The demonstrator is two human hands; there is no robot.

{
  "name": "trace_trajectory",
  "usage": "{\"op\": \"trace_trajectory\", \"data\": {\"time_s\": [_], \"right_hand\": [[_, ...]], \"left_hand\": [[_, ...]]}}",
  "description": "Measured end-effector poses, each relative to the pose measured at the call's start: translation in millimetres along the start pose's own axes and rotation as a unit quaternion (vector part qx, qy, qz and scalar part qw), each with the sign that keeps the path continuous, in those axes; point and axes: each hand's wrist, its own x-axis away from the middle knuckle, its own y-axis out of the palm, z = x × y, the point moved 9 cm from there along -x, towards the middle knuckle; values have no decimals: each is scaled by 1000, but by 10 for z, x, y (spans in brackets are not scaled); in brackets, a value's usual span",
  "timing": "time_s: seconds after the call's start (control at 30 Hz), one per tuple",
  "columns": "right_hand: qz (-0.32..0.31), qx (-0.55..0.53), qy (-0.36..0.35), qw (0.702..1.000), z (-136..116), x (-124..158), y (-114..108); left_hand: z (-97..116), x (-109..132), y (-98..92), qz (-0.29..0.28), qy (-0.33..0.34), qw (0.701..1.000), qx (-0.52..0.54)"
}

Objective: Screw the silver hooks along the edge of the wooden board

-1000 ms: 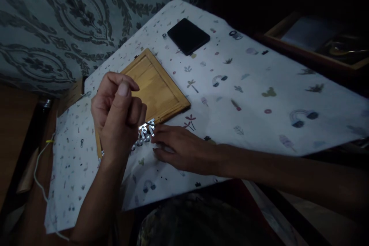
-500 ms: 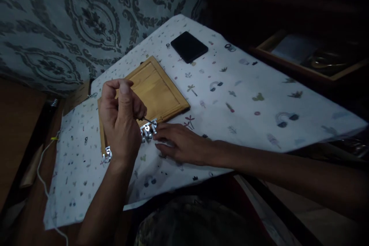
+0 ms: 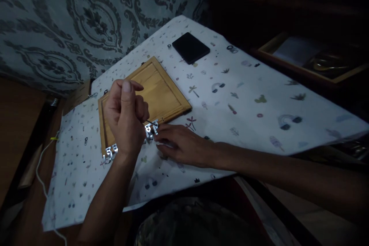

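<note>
Near: I see the right hand [image 3: 184, 146], grip indeterminable, fingertips at silver hooks [image 3: 149, 130] along the near edge of the wooden board [image 3: 163, 92]. The left hand [image 3: 125, 117], closed on a thin dark tool [image 3: 152, 123], hides that edge's middle. Right: open tablecloth [image 3: 248, 84]. Far: a flat black slab [image 3: 191, 48].

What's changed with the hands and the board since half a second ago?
The left hand has shifted slightly right over the wooden board, showing more of the metal hooks at the board's near-left corner, and its index finger has uncurled somewhat. Nothing was visibly picked up or let go. The right hand, thin tool, board and black tablet stay much as they were.
</note>
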Motion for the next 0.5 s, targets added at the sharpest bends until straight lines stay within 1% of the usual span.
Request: {"op": "trace_trajectory", "data": {"time_s": [0.13,0.27,0.37,0.5], "right_hand": [[5,-8,-2,1000,-5,-1,-5],[6,-14,3,1000,-15,3,-19],[4,-11,10,1000,-9,5,-22],[-3,-12,16,1000,-1,2,-17]], "left_hand": [[-8,-42,62,-47,8,999,8],[-17,-66,85,-78,-2,997,15],[-43,-74,93,-92,-31,995,15],[-98,-92,77,-91,-80,992,21]]}}
